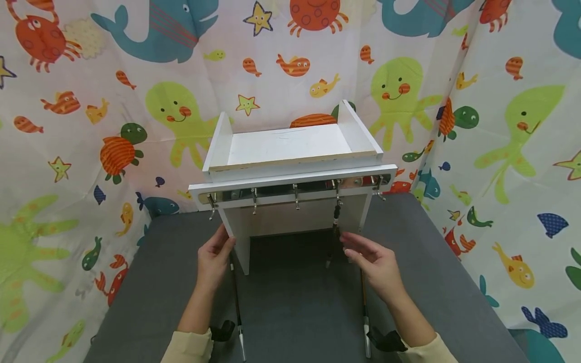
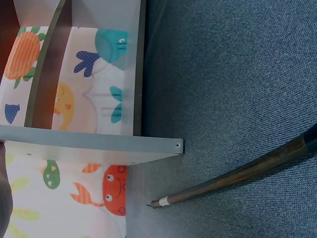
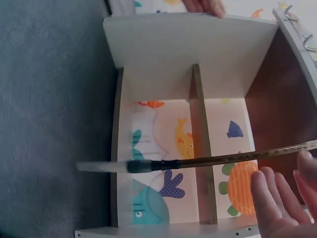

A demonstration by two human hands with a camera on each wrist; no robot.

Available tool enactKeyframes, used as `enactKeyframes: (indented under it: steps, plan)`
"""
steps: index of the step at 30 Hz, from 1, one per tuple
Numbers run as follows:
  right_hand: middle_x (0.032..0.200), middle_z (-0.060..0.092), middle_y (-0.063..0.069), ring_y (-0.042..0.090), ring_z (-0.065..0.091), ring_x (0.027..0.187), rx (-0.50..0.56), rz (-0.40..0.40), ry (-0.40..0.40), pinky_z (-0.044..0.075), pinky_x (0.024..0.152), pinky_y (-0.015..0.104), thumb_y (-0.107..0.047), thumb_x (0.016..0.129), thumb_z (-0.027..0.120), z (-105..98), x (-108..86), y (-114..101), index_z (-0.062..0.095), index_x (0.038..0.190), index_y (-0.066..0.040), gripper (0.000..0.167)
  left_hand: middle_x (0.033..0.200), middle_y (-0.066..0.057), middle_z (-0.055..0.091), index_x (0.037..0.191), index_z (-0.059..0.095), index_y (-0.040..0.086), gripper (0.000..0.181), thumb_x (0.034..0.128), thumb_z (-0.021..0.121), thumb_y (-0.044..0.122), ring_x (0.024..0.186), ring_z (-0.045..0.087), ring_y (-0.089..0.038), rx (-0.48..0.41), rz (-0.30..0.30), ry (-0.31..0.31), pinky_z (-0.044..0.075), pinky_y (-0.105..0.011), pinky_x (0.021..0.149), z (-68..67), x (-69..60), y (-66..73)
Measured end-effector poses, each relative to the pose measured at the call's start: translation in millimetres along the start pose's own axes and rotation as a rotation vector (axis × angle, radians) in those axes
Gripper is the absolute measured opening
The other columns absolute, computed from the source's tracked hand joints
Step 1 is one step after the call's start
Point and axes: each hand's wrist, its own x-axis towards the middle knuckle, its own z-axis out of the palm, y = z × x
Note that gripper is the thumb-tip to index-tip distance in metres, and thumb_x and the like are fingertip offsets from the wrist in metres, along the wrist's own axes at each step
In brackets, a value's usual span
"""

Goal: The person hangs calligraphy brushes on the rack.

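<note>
A white wooden shelf rack [image 1: 295, 174] stands on the grey surface, with a row of metal hooks [image 1: 296, 195] along its front rail. From one hook right of the middle hangs a writing brush [image 1: 336, 217]; in the right wrist view this brush [image 3: 213, 161] has a brown handle and a blurred pale tip. My right hand [image 1: 374, 264] is close beside it, fingers loosely bent and not closed round the handle. At the rack's left side panel [image 1: 238, 242], my left hand [image 1: 214, 259] holds the front edge, the thumb on it and the fingers on the outer side.
Two more brushes lie on the grey cloth: one brush [image 1: 237, 302] by the left forearm, another brush [image 1: 365, 312] by the right. A curtain [image 1: 272, 91] with sea animals hangs behind and at both sides. The rack has an open tray top [image 1: 290, 143].
</note>
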Motion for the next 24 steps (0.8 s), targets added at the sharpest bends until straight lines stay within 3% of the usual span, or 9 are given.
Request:
enactKeyframes:
  steps: [5,10,13,19,24]
  plan:
    - [0.126,0.067,0.026,0.022,0.071,0.110,0.113,0.039,0.116,0.058,0.088,0.027,0.001,0.093,0.069,-7.5,-2.7,0.4,0.062,0.130,0.007,0.038,0.145,-0.017,0.054,0.145,0.053,0.004,0.049,0.0976,0.066,0.006,0.121,0.060,0.002,-0.011,0.001,-0.001,0.052,-0.016,0.095,0.3,0.0,1.1]
    - [0.120,0.071,0.020,0.021,0.073,0.105,0.197,0.131,0.256,0.059,0.085,0.028,0.003,0.092,0.070,-12.0,-5.5,4.5,0.061,0.127,0.012,0.038,0.146,-0.017,0.054,0.145,0.053,0.005,0.050,0.0977,0.066,0.006,0.122,0.060,0.003,-0.007,-0.005,0.001,0.051,-0.016,0.095,0.5,-0.5,2.4]
    - [0.118,0.073,0.015,0.019,0.072,0.106,0.196,0.196,0.333,0.059,0.086,0.026,0.000,0.090,0.073,-13.1,-8.0,9.4,0.062,0.126,0.010,0.039,0.146,-0.015,0.054,0.146,0.053,0.007,0.050,0.0975,0.066,0.007,0.122,0.059,0.002,-0.005,-0.022,0.003,0.051,-0.016,0.096,0.2,-0.7,2.7]
    - [0.122,0.072,0.013,0.010,0.071,0.105,0.131,0.315,0.409,0.057,0.086,0.020,-0.006,0.090,0.075,-14.3,-14.0,26.9,0.065,0.126,0.003,0.039,0.148,-0.011,0.053,0.147,0.051,0.009,0.052,0.0980,0.066,0.009,0.125,0.058,0.000,0.001,-0.052,-0.001,0.050,-0.016,0.097,-0.6,-0.2,1.2]
    - [0.120,0.073,0.013,0.009,0.072,0.102,0.122,0.343,0.445,0.058,0.084,0.020,-0.002,0.089,0.076,-15.2,-18.9,42.5,0.066,0.125,0.002,0.037,0.149,-0.011,0.053,0.148,0.051,0.010,0.051,0.0987,0.065,0.010,0.126,0.057,-0.001,-0.007,-0.050,-0.006,0.049,-0.016,0.098,-0.5,0.2,1.1]
